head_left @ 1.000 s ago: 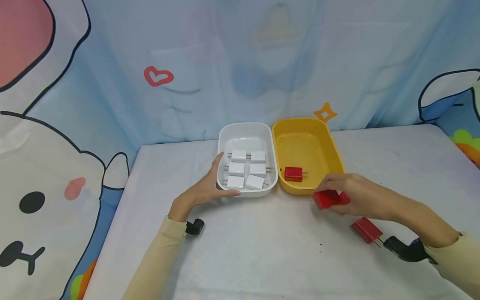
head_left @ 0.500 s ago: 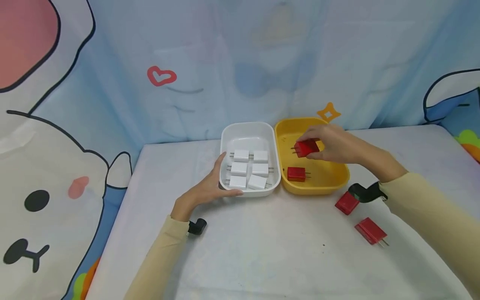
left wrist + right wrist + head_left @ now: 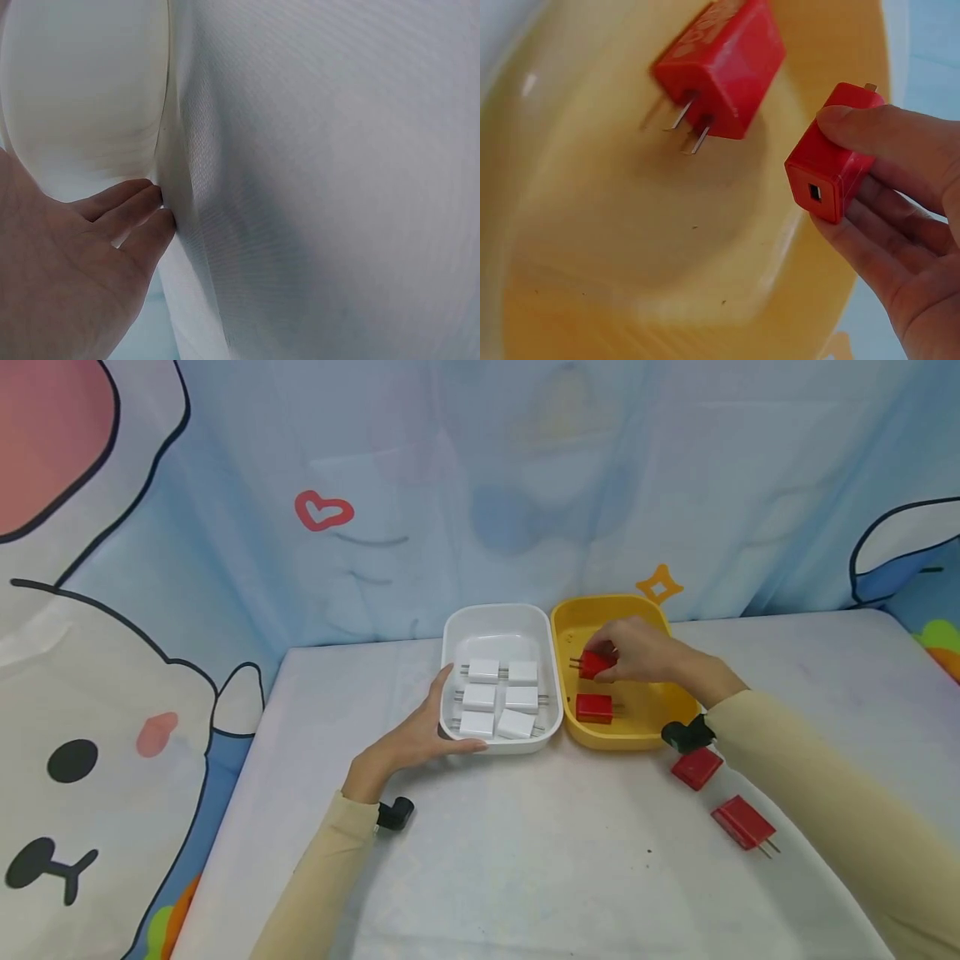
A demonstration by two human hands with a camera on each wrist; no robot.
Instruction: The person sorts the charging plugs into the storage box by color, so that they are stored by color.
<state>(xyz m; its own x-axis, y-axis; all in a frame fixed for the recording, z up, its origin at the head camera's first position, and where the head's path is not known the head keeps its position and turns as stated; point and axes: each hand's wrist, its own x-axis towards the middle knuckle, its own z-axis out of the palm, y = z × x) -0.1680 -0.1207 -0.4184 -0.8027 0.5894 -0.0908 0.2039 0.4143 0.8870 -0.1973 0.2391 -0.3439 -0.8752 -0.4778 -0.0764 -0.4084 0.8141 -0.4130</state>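
My right hand (image 3: 637,652) pinches a red USB charger (image 3: 832,154) between thumb and fingers, inside the yellow tray (image 3: 645,739). Its USB port shows in the right wrist view; its prongs point left in the head view. Just in front of it, a second red charger (image 3: 594,708) lies on the tray floor, prongs to the right. My left hand (image 3: 408,739) touches the near left corner of the white tray (image 3: 498,618) with thumb and fingers spread. In the left wrist view, nearly straight fingers (image 3: 127,214) rest against the tray's outer side. Several white chargers (image 3: 478,697) lie in rows inside it.
Two more red chargers lie on the white-covered table: one (image 3: 697,768) just in front of the yellow tray, partly beneath my right wrist, and another (image 3: 744,822) nearer me. A patterned blue curtain (image 3: 420,527) hangs behind the trays, which stand side by side.
My right hand has carried the red charger from the yellow tray's near right edge into it, then left and lower behind the other charger. My left hand stays at the white tray.
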